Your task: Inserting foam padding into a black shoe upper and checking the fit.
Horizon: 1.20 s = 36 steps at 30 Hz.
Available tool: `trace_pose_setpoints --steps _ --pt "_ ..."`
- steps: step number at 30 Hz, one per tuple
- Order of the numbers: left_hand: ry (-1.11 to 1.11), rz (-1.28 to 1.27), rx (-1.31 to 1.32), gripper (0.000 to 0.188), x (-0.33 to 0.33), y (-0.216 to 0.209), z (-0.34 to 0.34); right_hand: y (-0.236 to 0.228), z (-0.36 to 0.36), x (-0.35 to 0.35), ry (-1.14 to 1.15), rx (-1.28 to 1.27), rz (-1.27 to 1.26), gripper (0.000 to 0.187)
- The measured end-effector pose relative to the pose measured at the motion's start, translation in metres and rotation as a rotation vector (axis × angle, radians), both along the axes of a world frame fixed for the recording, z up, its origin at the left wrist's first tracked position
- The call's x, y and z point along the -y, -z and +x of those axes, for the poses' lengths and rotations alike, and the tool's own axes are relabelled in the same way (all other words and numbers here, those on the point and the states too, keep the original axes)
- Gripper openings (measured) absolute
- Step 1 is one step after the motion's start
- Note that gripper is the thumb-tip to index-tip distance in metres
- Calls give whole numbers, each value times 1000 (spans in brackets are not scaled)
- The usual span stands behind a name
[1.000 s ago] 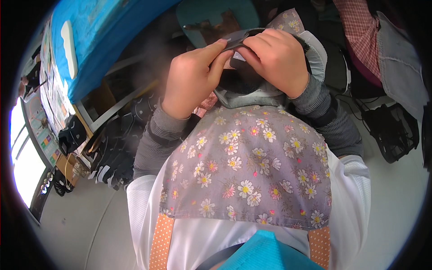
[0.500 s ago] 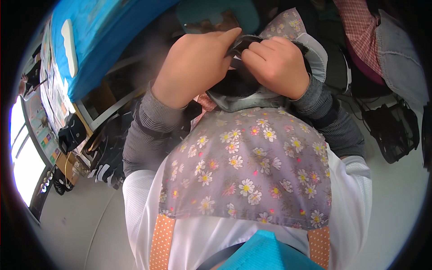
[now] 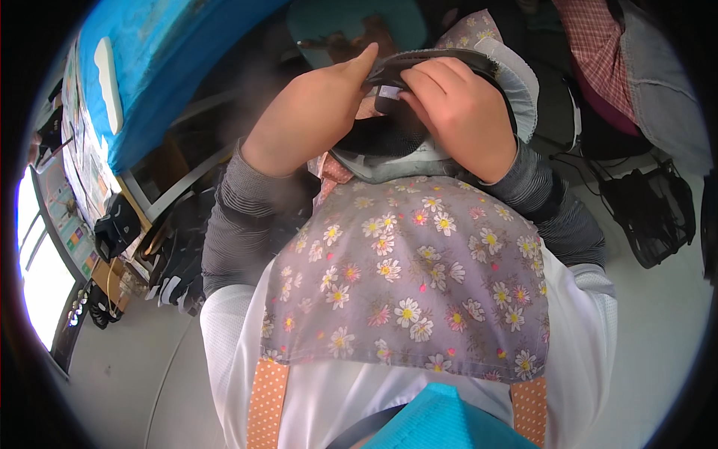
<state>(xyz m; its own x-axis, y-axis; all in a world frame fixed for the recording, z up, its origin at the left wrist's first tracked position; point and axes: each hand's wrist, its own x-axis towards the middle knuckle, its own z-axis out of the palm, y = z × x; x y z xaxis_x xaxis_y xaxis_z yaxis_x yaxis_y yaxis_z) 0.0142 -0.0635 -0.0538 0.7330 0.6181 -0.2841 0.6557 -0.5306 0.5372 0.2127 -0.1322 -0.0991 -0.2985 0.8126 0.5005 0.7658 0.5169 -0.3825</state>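
Observation:
Both my hands are raised in front of my apron, working on a black, rounded fabric piece [image 3: 385, 138] with a mesh-like inside and a greyish lower edge. Whether it is a cap or something else I cannot tell. On its far left rim, my left hand [image 3: 307, 116] is closed, one finger or thumb pointing up along the edge. My right hand [image 3: 464, 112] grips the rim on the right, fingers curled over it. The fingertips of the left are mostly hidden behind the hand. Pale ribbed cloth [image 3: 516, 82] sticks out beyond the right hand.
Bright blue cloth or sheeting [image 3: 161, 67] with a white wavy-edged strip [image 3: 108, 82] is at the upper left. Below it lie black goods [image 3: 183, 258]. A teal seat [image 3: 355, 26] is ahead. At right are a black mesh basket-like thing [image 3: 649, 213] and someone's checked clothing [image 3: 598, 52].
My left hand has shifted slightly left and down. The right hand has turned a little and its fingers have loosened and lengthened along the rim, which now shows more between the hands.

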Motion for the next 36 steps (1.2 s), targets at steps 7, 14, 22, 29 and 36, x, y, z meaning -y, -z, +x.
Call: trace_pose_setpoints --steps 7,14,22,29,36 --pt "-52 -76 40 61 -1 11 -12 -12 -18 7 -209 210 -57 13" --pt "-82 -45 30 62 3 15 -14 1 -27 7 -152 162 -204 8" --pt "-63 29 68 60 5 16 -15 -10 -28 12 -109 137 -252 8" --pt "-18 -8 114 56 0 14 -22 -3 -16 -12 -90 34 -14 18" --pt "-17 -62 104 52 -4 17 -21 0 -8 -11 -186 31 59 16"
